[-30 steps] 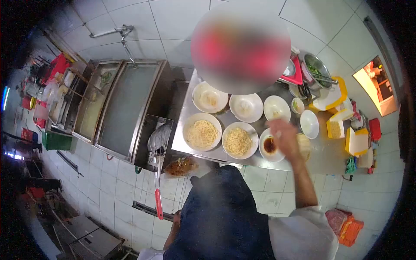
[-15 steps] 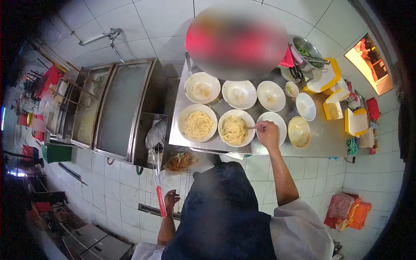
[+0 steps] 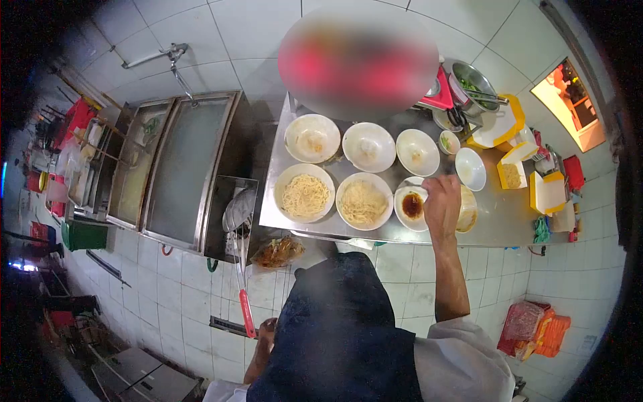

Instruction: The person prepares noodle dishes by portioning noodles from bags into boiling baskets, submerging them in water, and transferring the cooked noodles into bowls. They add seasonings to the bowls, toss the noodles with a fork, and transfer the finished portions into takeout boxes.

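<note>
My right hand (image 3: 439, 194) is closed around a slim metal utensil (image 3: 411, 184), its working end too small to make out. It is over a white bowl (image 3: 402, 220) with a pool of dark brown sauce (image 3: 412, 205) in it. To the left stand two white bowls of pale noodles, a middle one (image 3: 364, 202) and a left one (image 3: 305, 194). My left hand (image 3: 266, 329) hangs low beside my dark apron (image 3: 335, 321), near the red handle (image 3: 247, 315) of a long metal strainer (image 3: 239, 211); its fingers are partly hidden.
Behind the noodles, several used-looking bowls (image 3: 368, 147) line the steel table (image 3: 509, 218). Yellow-edged boxes (image 3: 550, 191) and a metal pot of greens (image 3: 475, 80) occupy the right side. Water-filled steel basins (image 3: 187, 167) are at left, with a bag of brown food (image 3: 278, 251) below the table edge.
My right hand has moved right with the utensil, from the middle noodle bowl to the bowl beside it, where dark sauce now shows. My left hand has shifted slightly lower, closer to the apron.
</note>
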